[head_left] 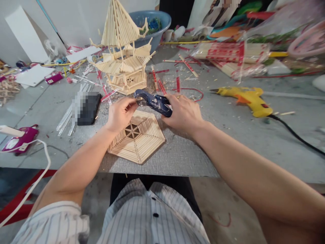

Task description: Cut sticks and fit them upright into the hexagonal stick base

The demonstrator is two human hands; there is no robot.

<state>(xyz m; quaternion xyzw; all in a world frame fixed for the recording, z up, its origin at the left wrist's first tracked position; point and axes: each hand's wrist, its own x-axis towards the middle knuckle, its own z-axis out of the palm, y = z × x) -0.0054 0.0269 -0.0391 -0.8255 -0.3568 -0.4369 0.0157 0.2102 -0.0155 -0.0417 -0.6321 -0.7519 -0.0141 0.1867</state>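
Note:
My right hand [183, 113] is closed round a dark blue cutter [153, 101], its jaws pointing left toward my other hand. My left hand [121, 114] is pinched shut at the cutter's jaws; what the fingers hold is too small to make out. Both hands hover over a flat hexagonal panel of wooden sticks [138, 139] lying on a grey textured mat [177, 156]. Behind them stands a tall pagoda model built of the same sticks [123, 51].
A yellow glue gun [247, 98] with a black cord lies at right. A dark phone [88, 108] lies at left beside loose white sticks. Red-wrapped stick packs [230, 52], a blue basin [152, 25] and clutter fill the back. A magenta tool [21, 139] sits far left.

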